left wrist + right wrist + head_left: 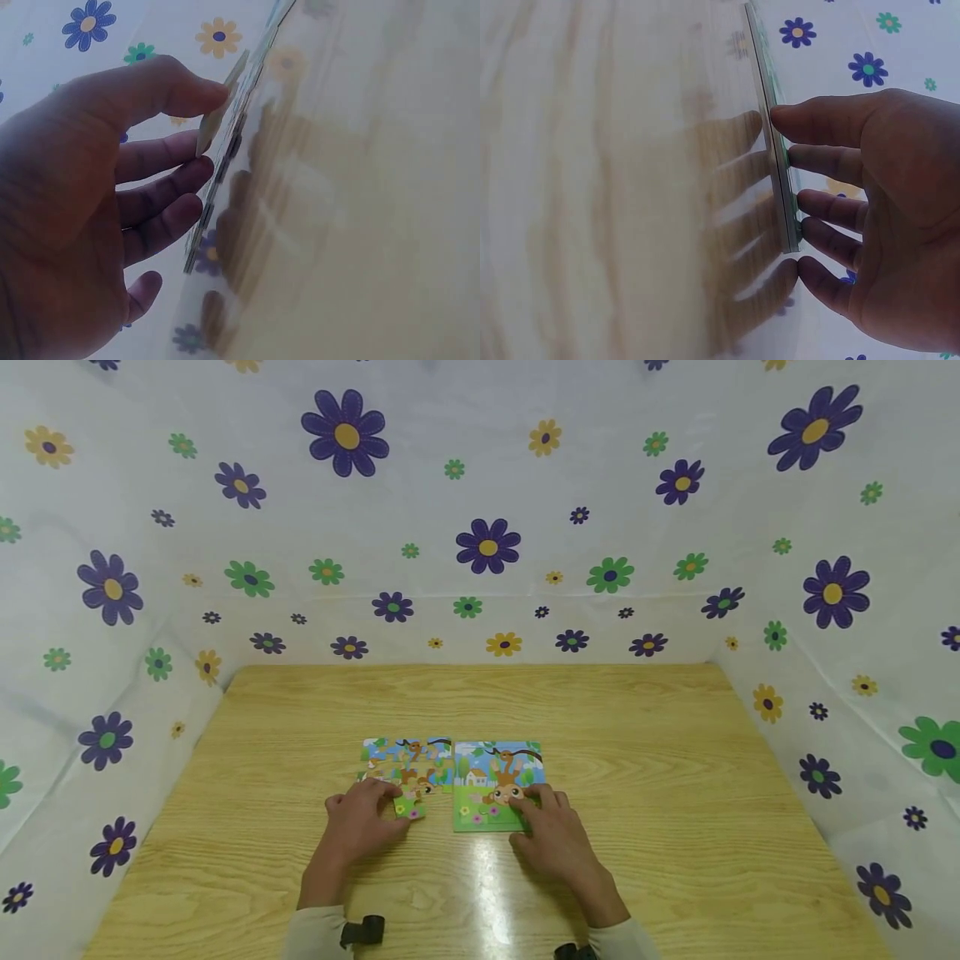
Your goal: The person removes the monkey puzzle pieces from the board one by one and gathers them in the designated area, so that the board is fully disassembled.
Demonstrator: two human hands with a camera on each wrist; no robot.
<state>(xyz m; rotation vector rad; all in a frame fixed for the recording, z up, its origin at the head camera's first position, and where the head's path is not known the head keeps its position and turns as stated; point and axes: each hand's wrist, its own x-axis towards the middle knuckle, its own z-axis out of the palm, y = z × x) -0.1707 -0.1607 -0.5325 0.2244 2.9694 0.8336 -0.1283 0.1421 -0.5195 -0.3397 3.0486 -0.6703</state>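
My left hand (363,820) pinches a small green jigsaw piece (407,804) with flowers on it, between thumb and index finger. In the left wrist view that piece (222,105) stands tilted above other flat pieces, close to my other fingers. Several loose jigsaw pieces (408,752) with parts of a monkey picture lie in rows just beyond the hand. To their right is a square puzzle board (468,810) with a monkey, a house and a tree branch. My right hand (557,837) rests fingertips on its lower right part, covering that corner; the right wrist view shows fingers touching the board's edge (769,127).
A wood-grain table (637,752) bears everything. White cloth with flower prints (420,493) stands up along the back and both sides. Dark straps (363,931) with small devices sit at the wrists, over light sleeves (318,935).
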